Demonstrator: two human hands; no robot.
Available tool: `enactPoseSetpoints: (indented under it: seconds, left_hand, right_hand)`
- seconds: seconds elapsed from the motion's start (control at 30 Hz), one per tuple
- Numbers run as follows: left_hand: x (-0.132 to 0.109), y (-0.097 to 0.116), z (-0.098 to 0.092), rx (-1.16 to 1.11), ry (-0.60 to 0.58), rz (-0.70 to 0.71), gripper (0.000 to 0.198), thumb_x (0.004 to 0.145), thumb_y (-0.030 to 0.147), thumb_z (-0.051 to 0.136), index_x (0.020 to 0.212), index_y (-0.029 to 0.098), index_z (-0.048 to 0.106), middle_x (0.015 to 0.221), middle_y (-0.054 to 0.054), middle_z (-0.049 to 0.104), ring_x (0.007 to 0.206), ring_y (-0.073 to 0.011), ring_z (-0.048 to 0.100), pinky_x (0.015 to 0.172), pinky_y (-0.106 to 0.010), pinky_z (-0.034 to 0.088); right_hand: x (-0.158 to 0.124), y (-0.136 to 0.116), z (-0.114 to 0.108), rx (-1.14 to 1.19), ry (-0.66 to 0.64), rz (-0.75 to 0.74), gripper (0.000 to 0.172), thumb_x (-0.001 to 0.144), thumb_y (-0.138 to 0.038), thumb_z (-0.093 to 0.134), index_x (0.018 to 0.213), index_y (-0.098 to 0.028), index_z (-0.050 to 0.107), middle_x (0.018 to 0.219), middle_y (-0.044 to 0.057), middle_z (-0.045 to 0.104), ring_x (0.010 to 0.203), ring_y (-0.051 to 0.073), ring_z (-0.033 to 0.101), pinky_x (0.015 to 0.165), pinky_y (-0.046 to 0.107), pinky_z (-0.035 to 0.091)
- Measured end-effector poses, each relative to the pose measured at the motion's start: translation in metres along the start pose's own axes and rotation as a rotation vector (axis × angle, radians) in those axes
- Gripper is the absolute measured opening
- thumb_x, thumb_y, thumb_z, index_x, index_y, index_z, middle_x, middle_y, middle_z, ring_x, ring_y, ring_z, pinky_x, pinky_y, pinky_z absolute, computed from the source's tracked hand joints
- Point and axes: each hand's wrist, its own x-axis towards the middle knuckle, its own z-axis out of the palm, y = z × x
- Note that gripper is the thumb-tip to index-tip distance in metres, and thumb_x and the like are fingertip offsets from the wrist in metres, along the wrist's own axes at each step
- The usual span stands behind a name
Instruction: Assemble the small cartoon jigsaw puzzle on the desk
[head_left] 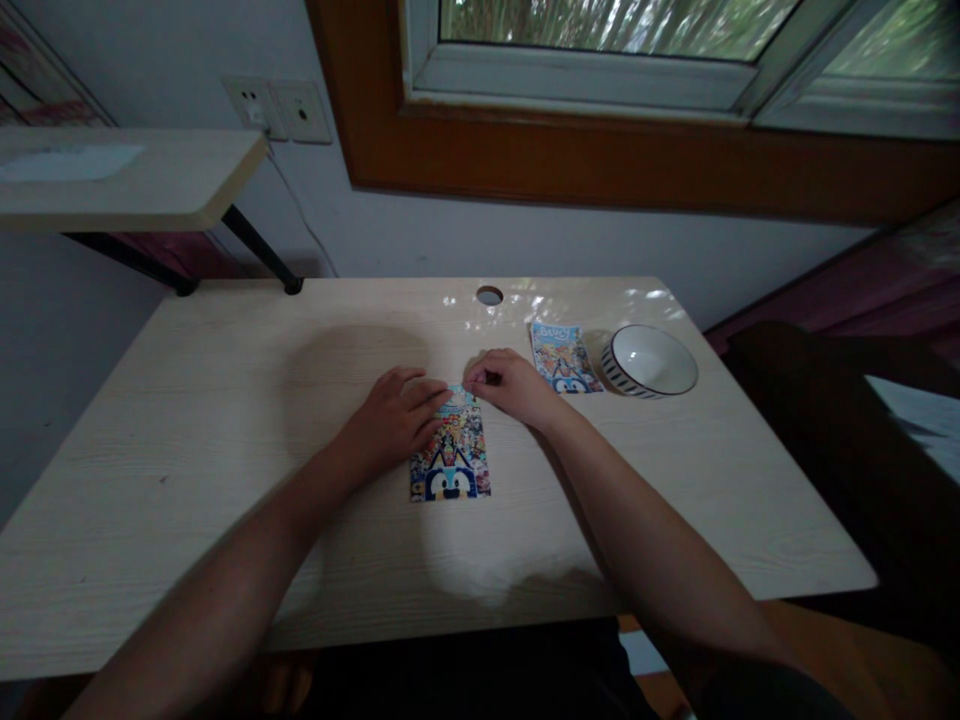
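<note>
A colourful printed packet (452,465) with a blue cartoon dog's face lies flat in front of me on the table. My left hand (397,415) rests over its upper left side, palm down, fingers spread and stretched out on it. At the packet's top right corner, my right hand (510,385) has thumb and forefinger pinched together on the edge. The exact grip between those fingertips is too small to make out. Beyond my right hand lies a second printed packet (562,355) with a similar dog design, beside a white bowl (651,362) with dark stripes outside.
The pale wooden table (225,480) has a round cable hole (490,296) near its back edge. A raised shelf (172,200) on black legs overhangs the back left. Behind the table are a wall socket (300,110) and a wood-framed window (600,165). Dark furniture (832,400) stands at the right.
</note>
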Motion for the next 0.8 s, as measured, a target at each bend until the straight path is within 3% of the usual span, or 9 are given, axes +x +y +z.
enactPoseSetpoints:
  seconds: [0.8]
  left_hand:
    - [-0.0008,-0.0003,0.0014,-0.024,0.01,-0.004,0.044,0.106,0.037,0.054,0.146,0.021,0.061,0.145,-0.008,0.063,0.141,-0.0365,0.042,0.122,-0.057,0.033]
  right_hand:
    - [0.0029,-0.0076,0.0072,-0.078,0.011,0.119,0.013,0.086,-0.022,0.083,0.08,-0.02,0.071,0.078,0.0,0.066,0.077,0.017,0.059,0.083,0.034,0.042]
